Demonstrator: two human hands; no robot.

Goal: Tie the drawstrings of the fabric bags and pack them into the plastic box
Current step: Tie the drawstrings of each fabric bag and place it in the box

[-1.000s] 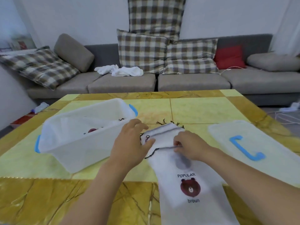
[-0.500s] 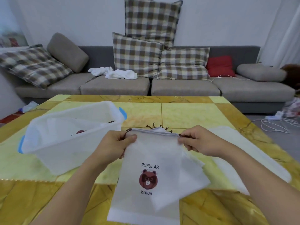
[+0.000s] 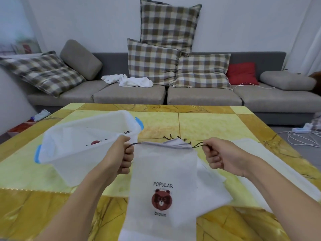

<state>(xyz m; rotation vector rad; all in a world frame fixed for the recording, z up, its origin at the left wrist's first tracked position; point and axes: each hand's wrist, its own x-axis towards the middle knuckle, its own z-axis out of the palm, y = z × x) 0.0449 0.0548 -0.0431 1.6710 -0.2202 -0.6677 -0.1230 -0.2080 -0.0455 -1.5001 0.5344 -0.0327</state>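
Both forearms run out of the frame at the bottom corners. Held bag [image 3: 162, 173]: bottom hem cut off by lower edge, whole bag soft with motion blur, "broun" print smeared. Left hand [image 3: 119, 156] covers the left cord [image 3: 134, 144] end; curled fingers hide how it is gripped. Right hand [image 3: 221, 156]: cord [image 3: 199, 145] loop vanishes inside the fist. Bag pile [image 3: 210, 188] at centre mostly hidden behind held bag, count unclear. Box [image 3: 83, 134]: bag inside seen only through cloudy wall, print partly legible, near corner behind left hand. Lid [image 3: 271, 164] at right partly behind right forearm. Items at far left edge blurred, unidentifiable.
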